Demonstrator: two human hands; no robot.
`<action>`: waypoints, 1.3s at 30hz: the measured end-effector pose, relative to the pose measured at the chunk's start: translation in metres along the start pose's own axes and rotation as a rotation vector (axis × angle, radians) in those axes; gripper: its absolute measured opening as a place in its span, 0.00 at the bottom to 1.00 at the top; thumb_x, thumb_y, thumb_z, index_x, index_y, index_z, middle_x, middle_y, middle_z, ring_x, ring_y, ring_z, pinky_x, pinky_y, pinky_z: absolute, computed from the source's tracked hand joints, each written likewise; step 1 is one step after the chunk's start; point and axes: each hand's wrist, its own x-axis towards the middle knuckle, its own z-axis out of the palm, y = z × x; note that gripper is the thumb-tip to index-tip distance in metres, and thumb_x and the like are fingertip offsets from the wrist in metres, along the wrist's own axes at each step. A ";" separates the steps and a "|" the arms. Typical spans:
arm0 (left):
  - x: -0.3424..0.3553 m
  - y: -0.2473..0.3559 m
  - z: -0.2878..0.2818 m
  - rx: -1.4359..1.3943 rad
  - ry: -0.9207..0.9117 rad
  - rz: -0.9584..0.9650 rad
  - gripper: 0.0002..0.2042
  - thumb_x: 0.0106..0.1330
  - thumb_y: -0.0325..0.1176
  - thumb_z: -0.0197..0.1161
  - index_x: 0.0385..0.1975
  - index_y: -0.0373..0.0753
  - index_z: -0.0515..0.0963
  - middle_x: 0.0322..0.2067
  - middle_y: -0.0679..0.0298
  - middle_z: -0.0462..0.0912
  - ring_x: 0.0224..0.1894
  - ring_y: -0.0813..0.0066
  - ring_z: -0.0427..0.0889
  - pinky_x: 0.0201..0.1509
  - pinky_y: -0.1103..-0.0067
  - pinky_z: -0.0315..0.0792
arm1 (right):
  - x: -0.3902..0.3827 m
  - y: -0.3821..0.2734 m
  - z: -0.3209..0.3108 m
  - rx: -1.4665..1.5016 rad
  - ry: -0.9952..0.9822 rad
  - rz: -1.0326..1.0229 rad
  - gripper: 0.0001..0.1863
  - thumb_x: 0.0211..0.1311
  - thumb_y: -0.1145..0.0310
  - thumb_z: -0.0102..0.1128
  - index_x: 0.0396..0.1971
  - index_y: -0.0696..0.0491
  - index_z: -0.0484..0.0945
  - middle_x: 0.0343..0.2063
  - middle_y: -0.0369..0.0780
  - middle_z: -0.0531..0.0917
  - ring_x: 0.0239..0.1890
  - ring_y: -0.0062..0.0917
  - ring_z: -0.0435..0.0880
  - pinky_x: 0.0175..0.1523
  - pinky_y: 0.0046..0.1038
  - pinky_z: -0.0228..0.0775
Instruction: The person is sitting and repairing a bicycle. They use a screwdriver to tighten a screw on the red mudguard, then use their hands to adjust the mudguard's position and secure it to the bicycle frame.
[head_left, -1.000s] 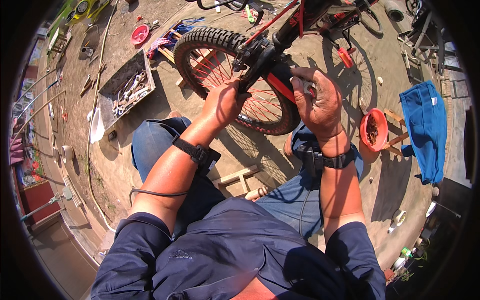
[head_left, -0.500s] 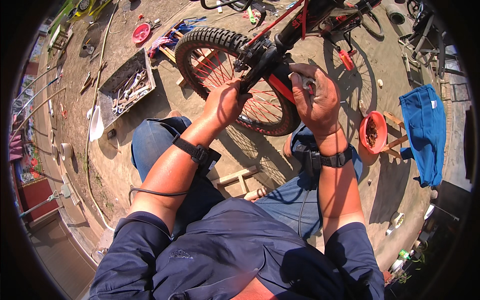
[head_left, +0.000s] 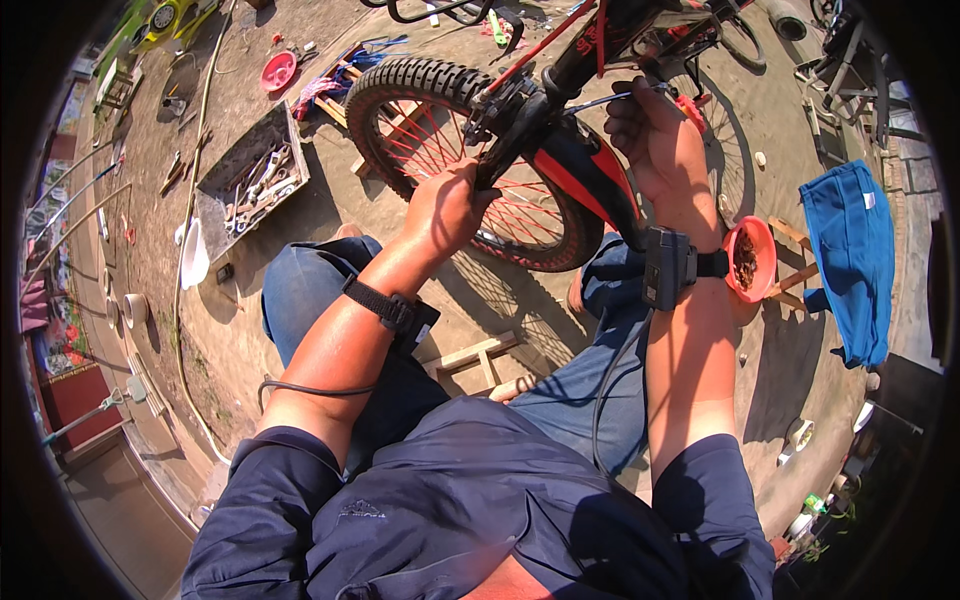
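Dusty bare ground (head_left: 300,300) in hard sunlight spreads under a seated person in a dark blue shirt and jeans, who looks down on a red and black bicycle (head_left: 590,60) standing just in front of the knees. Its front wheel (head_left: 450,160), with a knobby black tyre and red spokes, sits between the two forearms. The left hand (head_left: 445,210) is closed around the lower end of the black fork leg (head_left: 505,135), right over the spokes. The right hand (head_left: 655,135) is raised beside the frame with its fingers curled about a thin cable (head_left: 610,98) that runs toward the fork; how firmly it pinches cannot be told. Both wrists carry black straps with small devices.

Left of the wheel lies an open grey tool tray (head_left: 250,180) full of wrenches, with a white bowl (head_left: 193,255) near its lower corner and a red bowl (head_left: 278,72) farther off. Just beside the right wrist an orange bowl (head_left: 752,260) with small dark parts rests on a wooden stool, and a blue cloth (head_left: 845,255) lies beyond it. A low wooden frame (head_left: 480,355) sits between the person's legs.
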 end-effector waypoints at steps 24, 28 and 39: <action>-0.001 -0.004 0.001 -0.010 0.037 0.037 0.12 0.63 0.37 0.68 0.39 0.38 0.77 0.29 0.49 0.83 0.35 0.45 0.83 0.36 0.63 0.75 | -0.051 0.008 0.022 -0.700 -0.013 -0.730 0.09 0.72 0.69 0.57 0.37 0.60 0.81 0.26 0.38 0.85 0.29 0.21 0.82 0.36 0.24 0.73; -0.001 -0.001 -0.001 0.006 0.026 0.031 0.12 0.63 0.37 0.68 0.39 0.37 0.77 0.29 0.49 0.83 0.34 0.45 0.83 0.36 0.63 0.75 | -0.053 0.010 0.024 -0.860 -0.037 -0.856 0.08 0.71 0.69 0.59 0.38 0.59 0.80 0.29 0.42 0.84 0.29 0.29 0.83 0.37 0.26 0.74; 0.000 -0.003 -0.001 -0.031 0.042 0.050 0.13 0.62 0.38 0.69 0.37 0.36 0.77 0.29 0.48 0.82 0.35 0.45 0.82 0.36 0.61 0.75 | -0.058 0.019 0.035 -1.123 -0.152 -1.144 0.09 0.60 0.75 0.68 0.40 0.56 0.81 0.34 0.43 0.85 0.32 0.35 0.86 0.37 0.28 0.77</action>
